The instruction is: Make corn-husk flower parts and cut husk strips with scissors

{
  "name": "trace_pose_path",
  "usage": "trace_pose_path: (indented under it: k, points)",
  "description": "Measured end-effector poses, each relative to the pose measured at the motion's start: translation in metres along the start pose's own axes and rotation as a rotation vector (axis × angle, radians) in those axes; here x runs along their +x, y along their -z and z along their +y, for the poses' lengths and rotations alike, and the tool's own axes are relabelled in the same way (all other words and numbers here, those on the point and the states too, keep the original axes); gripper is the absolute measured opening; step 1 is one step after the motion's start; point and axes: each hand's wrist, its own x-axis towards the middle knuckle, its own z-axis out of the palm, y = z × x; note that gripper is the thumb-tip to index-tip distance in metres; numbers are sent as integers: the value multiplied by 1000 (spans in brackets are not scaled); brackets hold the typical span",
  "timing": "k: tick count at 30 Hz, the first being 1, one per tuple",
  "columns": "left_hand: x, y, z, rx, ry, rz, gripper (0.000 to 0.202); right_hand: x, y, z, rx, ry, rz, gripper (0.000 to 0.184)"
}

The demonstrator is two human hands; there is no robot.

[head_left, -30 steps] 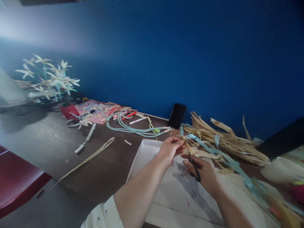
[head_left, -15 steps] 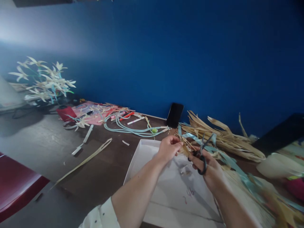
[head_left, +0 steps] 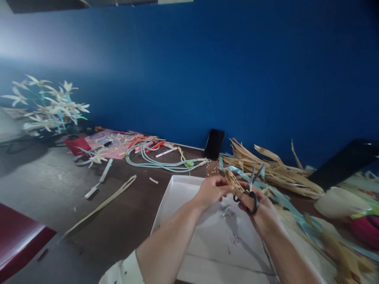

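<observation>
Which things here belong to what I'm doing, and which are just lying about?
Likely in use:
scissors in the right hand
tan strips in the left hand
white tray beneath
perhaps the tan bundle

Seemingly lying about:
phone
white pen

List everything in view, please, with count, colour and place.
Wall: one, blue, background.
Table: one, dark brown, beneath.
Flower bunch: one, cream, left.
Pink sheet: one, pink, back left.
Red object: one, red, beside sheet.
Cord: one bundle, pale blue, centre.
Sticks: at least two, red, white, by cord.
Phone: one, black, against wall.
Husk bundle: one, tan, right of phone.
Ribbon: count unclear, blue, beside husks.
Tray: one, white, lower centre.
Looped strip: one, cream, left of tray.
Maroon object: one, maroon, lower left.
Objects: several, black, white, pink, right edge.
Scraps: many, pale, scattered.
Scissors: one, black handles, right hand.
Husk strips: count unclear, tan, left hand.
Sleeve: one, white, bottom.
Hands: two, bare, above tray.
</observation>
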Motion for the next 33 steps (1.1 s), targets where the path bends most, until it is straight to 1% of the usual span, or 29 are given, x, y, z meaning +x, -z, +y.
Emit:
trace_pose_path:
  k: [5, 11, 13, 16, 20, 23, 25, 28, 33]
  points:
    - [-1, -2, 3, 7, 10, 39, 22, 1, 2, 2, -4, 6, 14, 50]
    - [-2, -6, 2, -20, -12, -1, 23, 4, 4, 7, 12, 9, 58, 46]
    - [-1, -5, 2, -29, -7, 23, 20, 3, 3, 7, -8, 21, 54, 46]
    - [2, 0, 4, -64, 22, 130, 14, 0, 0, 7, -133, 24, -16, 46]
    - [7, 8, 7, -130, 17, 298, 12, -4, -3, 8, -401, -11, -205, 49]
    - [10, 10, 7, -168, -9, 364, 13, -7, -6, 5, -550, -36, -339, 53]
    - [10, 10, 7, -179, -12, 399, 14, -9, -9, 1, -616, -45, -397, 56]
    - [10, 9, 7, -168, -22, 405, 14, -11, -13, -5, -668, -53, -403, 57]
    - [8, 8, 8, -138, -12, 381, 10, -12, -14, -4, -669, -75, -337, 58]
